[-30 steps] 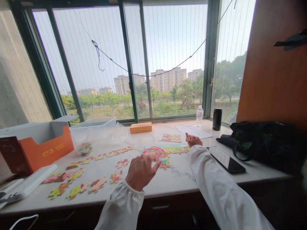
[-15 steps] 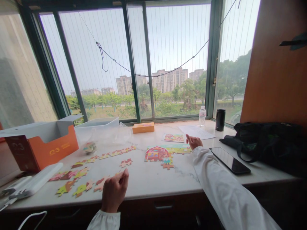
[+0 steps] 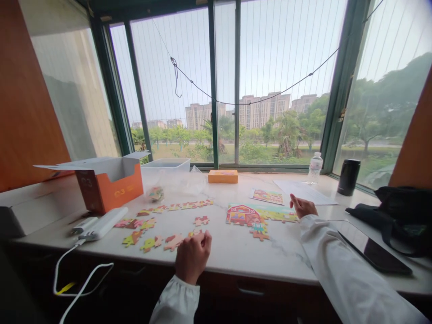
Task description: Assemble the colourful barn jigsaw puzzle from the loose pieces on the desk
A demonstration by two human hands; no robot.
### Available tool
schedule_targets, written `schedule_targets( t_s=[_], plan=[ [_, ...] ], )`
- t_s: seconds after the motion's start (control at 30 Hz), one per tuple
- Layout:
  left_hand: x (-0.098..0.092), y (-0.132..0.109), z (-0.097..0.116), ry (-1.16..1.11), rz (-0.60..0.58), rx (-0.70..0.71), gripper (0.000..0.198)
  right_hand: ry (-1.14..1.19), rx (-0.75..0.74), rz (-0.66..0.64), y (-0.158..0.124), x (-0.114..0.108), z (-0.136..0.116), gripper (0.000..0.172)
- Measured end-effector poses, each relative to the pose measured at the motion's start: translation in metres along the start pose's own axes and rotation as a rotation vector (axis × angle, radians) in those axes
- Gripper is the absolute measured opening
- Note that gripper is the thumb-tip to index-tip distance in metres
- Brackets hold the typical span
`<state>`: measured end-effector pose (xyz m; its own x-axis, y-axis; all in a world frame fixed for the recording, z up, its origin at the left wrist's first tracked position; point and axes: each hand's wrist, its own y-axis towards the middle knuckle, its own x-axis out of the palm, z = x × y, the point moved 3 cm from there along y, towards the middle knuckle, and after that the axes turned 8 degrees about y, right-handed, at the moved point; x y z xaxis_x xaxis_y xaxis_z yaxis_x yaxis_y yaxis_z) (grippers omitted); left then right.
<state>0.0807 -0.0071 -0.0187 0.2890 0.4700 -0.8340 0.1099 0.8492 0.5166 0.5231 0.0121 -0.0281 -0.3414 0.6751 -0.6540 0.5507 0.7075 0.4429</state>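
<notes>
My left hand [image 3: 193, 256] is closed in a fist at the table's front edge, thumb against the curled fingers. Just behind it lie loose jigsaw pieces [image 3: 173, 242], partly covered by the hand. My right hand [image 3: 303, 207] is curled closed at the right end of a partly joined jigsaw puzzle [image 3: 243, 215], which shows a red barn and a green strip. The inside of each hand is hidden, so I cannot make out anything held. A small picture card [image 3: 268, 196] lies behind the puzzle. More loose pieces [image 3: 175, 206] are spread in rows to the left.
An orange box [image 3: 128, 191], a clear plastic tub [image 3: 165, 165] and white power strip [image 3: 105, 222] stand left. At the back are a small orange box [image 3: 222, 177], a water bottle [image 3: 315, 167] and a black can [image 3: 348, 177]. A phone [image 3: 374, 249] and black bag [image 3: 405, 220] lie right.
The view has swung left, so everything appears farther right in the picture. Both hands keep the same closed shape and nearly the same places by the pieces and the puzzle.
</notes>
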Motion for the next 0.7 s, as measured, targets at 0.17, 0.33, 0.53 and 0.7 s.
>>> schedule_targets(
  t_s=[0.17, 0.33, 0.53, 0.7],
  plan=[
    [0.002, -0.001, -0.001, -0.021, 0.008, -0.005, 0.046, 0.010, -0.003, -0.002, 0.005, 0.006, 0.012, 0.049],
    [0.002, -0.003, -0.001, -0.034, 0.007, 0.006, 0.046, 0.023, 0.019, -0.018, 0.010, 0.008, 0.018, 0.047],
    [0.001, -0.003, -0.002, -0.031, 0.020, 0.020, 0.046, 0.062, -0.047, 0.040, 0.008, 0.009, 0.022, 0.051],
    [0.002, -0.002, -0.001, -0.034, 0.027, 0.027, 0.046, 0.091, -0.101, 0.083, 0.004, 0.005, 0.016, 0.059]
  ],
)
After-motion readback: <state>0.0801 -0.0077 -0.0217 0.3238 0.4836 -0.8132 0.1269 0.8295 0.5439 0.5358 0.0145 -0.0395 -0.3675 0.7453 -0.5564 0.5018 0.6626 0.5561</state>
